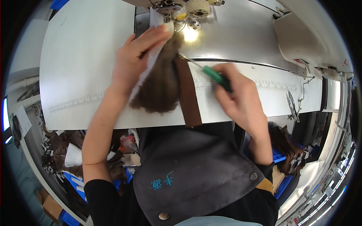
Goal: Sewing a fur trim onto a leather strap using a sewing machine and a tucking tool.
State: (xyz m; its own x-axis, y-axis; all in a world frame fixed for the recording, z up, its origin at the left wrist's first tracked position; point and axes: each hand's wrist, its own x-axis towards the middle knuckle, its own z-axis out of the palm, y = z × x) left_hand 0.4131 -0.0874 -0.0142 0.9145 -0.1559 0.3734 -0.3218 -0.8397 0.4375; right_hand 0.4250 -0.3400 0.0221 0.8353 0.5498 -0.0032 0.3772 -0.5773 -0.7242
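Note:
My left hand (137, 56) is pressed onto white fabric (154, 17) at the presser foot (167, 18) of the sewing machine, fingers closed on it. Beneath and beside it lies a piece of brown fur (154, 88), with a dark brown strip (190, 101) along its right side reaching down to the table's front edge. My right hand (239, 96) grips a green-handled tool (213, 74), whose thin metal tip reaches to the top of the strip and fur; the tip is slightly blurred.
The white table (75, 45) bears printed rulers. The machine body (305, 37) stands at upper right. Scissors (292, 105) lie near the table's right front edge. Brown scraps (68, 147) and blue trays (279, 154) sit below the table, beside my dark apron (200, 173).

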